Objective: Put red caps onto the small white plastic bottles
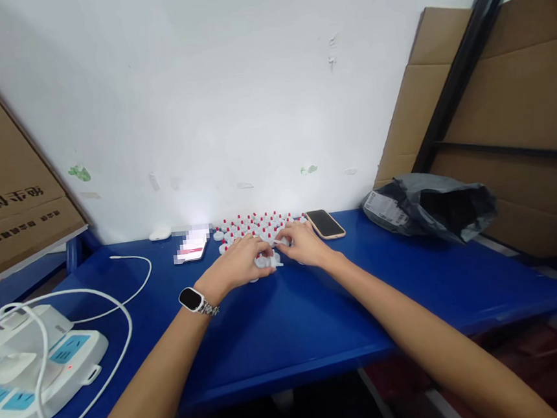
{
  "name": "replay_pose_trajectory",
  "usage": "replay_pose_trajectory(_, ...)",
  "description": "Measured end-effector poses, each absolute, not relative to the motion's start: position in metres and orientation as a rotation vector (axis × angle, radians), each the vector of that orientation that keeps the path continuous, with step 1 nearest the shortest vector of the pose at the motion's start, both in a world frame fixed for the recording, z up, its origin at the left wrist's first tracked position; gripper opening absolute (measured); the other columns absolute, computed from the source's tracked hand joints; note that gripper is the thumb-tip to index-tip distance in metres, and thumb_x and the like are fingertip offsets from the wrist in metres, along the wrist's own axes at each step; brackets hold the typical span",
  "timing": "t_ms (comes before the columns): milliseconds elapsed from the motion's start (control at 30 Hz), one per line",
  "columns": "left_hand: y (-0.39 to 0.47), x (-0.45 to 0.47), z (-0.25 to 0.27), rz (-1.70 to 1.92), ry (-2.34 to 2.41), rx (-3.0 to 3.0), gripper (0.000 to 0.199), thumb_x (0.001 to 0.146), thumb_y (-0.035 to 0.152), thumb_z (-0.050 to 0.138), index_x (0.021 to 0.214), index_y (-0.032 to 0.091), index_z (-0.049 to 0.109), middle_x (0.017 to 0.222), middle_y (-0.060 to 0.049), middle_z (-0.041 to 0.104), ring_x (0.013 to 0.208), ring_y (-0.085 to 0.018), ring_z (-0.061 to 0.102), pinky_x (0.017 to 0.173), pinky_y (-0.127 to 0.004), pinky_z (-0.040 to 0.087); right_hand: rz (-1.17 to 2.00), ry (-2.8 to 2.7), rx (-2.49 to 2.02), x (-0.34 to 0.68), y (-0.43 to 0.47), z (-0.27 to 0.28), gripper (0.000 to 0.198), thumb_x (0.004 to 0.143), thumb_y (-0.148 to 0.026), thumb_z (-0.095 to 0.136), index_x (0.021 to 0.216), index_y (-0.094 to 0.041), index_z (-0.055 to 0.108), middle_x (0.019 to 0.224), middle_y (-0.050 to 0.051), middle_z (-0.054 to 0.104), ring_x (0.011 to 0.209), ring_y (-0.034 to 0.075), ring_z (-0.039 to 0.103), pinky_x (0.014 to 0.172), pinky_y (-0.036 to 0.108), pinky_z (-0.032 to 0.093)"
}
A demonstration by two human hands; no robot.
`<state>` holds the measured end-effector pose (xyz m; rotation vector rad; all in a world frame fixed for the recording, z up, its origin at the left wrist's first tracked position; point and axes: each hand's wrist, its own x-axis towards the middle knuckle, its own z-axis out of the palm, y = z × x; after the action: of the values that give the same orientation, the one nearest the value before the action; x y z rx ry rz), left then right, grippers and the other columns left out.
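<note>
The left hand (238, 264) curls thumb and fingers around a translucent plastic cap (263, 261) over the blue table (289, 325). The right hand (305, 243) pinches a small white piece (279, 241) beside clustered red-tipped caps (255, 226).

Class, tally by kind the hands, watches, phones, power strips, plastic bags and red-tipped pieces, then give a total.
Hands: 2 (left hand, right hand)
Watches: 1 (smartwatch)
Phones: 2 (lit phone, dark phone)
Power strips: 1 (white power strip)
Plastic bags: 1 (grey bag)
Total: 7, excluding the red-tipped pieces, too crowded to count
</note>
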<state>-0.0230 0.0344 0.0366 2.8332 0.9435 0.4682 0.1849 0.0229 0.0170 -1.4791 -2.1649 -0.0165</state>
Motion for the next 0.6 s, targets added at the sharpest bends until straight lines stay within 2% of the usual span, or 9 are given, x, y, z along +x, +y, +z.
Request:
replay_pose_trajectory(100, 0.035, -0.027, 0.040, 0.602, 0.886, 2.704, 0.033, 0.082, 0.045, 0.063, 0.107, 0.023, 0.064, 0.099, -0.004, 0.066, 0.092, -0.021, 0.058, 0.083, -0.034, 0.044, 0.053, -2.215, -1.514, 0.185, 0.024, 0.016, 0.017, 0.086, -0.029, 0.056, 0.093, -0.021, 0.070, 0.076, 0.003, 0.064, 0.088, 0.021, 0.052, 0.085, 0.036, 0.026)
replay_pose_trajectory(233, 0.036, -0.030, 0.041, 0.731, 0.874, 2.632, 0.046, 0.089, 0.047, 0.053, 0.129, 0.024, 0.054, 0.109, -0.007, 0.062, 0.093, -0.020, 0.058, 0.083, -0.034, 0.047, 0.071, -2.215, -1.514, 0.187, 0.026, 0.014, 0.018, 0.087, -0.031, 0.055, 0.088, -0.020, 0.069, 0.075, 0.004, 0.067, 0.090, 0.022, 0.052, 0.087, 0.038, 0.024)
replay_pose_trajectory(400, 0.040, -0.033, 0.036, 0.727, 0.898, 2.653, 0.037, 0.091, 0.045, 0.050, 0.117, 0.022, 0.062, 0.108, -0.008, 0.062, 0.094, -0.020, 0.058, 0.086, -0.036, 0.046, 0.062, -2.165, -1.540, 0.191, 0.027, 0.014, 0.019, 0.084, -0.034, 0.058, 0.083, -0.019, 0.070, 0.073, 0.006, 0.068, 0.090, 0.025, 0.052, 0.088, 0.041, 0.025)
replay_pose_trajectory(600, 0.049, -0.033, 0.030, 0.732, 1.012, 2.644, 0.035, 0.088, 0.045, 0.056, 0.111, 0.021, 0.064, 0.104, -0.007, 0.069, 0.092, -0.022, 0.061, 0.080, -0.035, 0.047, 0.018, -2.179, -1.561, 0.193, 0.028, 0.015, 0.015, 0.082, -0.028, 0.058, 0.079, -0.020, 0.070, 0.072, 0.006, 0.067, 0.089, 0.025, 0.051, 0.088, 0.042, 0.026)
